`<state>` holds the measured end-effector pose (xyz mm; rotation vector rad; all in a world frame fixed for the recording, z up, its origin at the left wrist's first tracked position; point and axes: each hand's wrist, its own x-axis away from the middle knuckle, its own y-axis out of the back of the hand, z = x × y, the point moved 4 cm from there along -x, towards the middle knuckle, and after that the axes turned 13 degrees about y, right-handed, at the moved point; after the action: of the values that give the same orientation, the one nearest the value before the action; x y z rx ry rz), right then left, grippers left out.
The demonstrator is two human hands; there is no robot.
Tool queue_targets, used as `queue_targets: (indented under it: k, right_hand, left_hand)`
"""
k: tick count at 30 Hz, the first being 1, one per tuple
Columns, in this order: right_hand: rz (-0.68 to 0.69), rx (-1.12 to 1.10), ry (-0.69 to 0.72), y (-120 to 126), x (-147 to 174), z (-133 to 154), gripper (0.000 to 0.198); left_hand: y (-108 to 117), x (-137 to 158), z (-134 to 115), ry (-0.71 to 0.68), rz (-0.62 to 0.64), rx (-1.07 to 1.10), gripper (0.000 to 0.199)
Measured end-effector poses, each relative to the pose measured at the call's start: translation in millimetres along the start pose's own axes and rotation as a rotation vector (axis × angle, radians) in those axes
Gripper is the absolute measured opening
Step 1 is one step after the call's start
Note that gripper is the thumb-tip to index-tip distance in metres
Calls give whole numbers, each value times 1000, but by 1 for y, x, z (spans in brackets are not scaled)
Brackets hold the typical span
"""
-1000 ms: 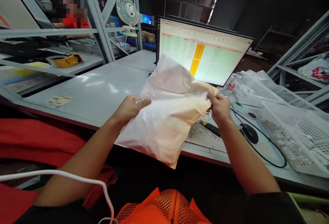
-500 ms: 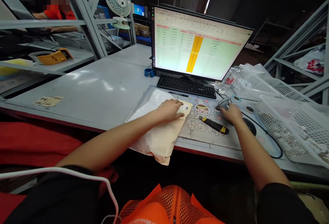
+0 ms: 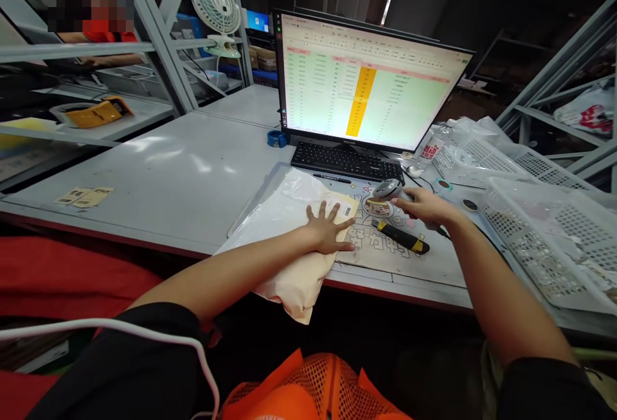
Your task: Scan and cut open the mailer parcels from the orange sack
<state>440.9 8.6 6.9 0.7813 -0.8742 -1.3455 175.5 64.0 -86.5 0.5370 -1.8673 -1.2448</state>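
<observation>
A pale bag (image 3: pixel 277 214) lies across the front edge of the surface (image 3: pixel 183 169), one corner hanging over it, with the left hand (image 3: pixel 330 232) flat on top, fingers spread wide and gripping nothing. Farther right, a scanner (image 3: pixel 385 190) is held up behind a cutter (image 3: pixel 405 238) lying near that edge, the right hand's (image 3: pixel 427 206) fingers curled closed around it. A white basket (image 3: pixel 520 243) stands toward the surface's right end.
</observation>
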Motion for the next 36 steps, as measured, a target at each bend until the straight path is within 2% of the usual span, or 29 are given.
queue_targets:
  k: [2,5,7,9,12,14,16,18,20,22,24,26,28,30,32,34,36]
  right_hand:
    - [157,-102,86,0,3,31,52]
    - [315,-49,47,-4,3,63,61]
    - [358,-2,8,-7,0,72,62]
    - [343,13,12,-8,-4,71,60]
    - [225,25,11,-5,-11,48,52]
    - [101,96,-35,-2,-15,20,48]
    - [-33,251,-110,-1,-17,-12,47]
    - [-140,396,-200,-5,-15,-43,48]
    - [-194,454,-270,-14,-10,-68,48]
    - [-218,470,-312,-23,-4,-86,48]
    - [-231,491,-338,-28,0,-95,47]
    - [-235,515,-371,-26,-2,-95,48]
    - [-267,540,-385,-20,-11,-83,49]
    - [-333,510,-299,-16,-28,-60,49]
    - [-349,423,-155,-21,-52,-34,48]
    - [-274,345,-79,-36,-78,-17,50]
    - [-196,320,-100,-53,-101,-11,62]
  left_hand:
    - [0,0,0,4,-5,-2,100]
    - [-2,2,1,9,2,-4,100]
    - [-4,2,1,5,3,-6,101]
    - [-3,2,0,-4,-7,-3,101]
    - [8,4,-2,-3,-3,7,101]
    - [26,16,-2,-23,-57,10,97]
    - [47,44,0,-111,-180,7,90]
    - [58,84,7,-242,-276,15,85]
    - [47,125,23,-329,-232,48,88]
    - [17,154,44,-287,-194,29,103]
    - [-21,166,64,-201,-225,-27,126]
    - [-52,165,80,-93,-391,-51,125]
    - [-71,158,89,-12,-615,-42,110]
    - [-77,151,92,6,-754,-5,103]
    - [-74,144,91,-10,-791,47,102]
    - [-66,139,90,-18,-799,95,100]
    - [-60,136,88,-24,-805,124,98]
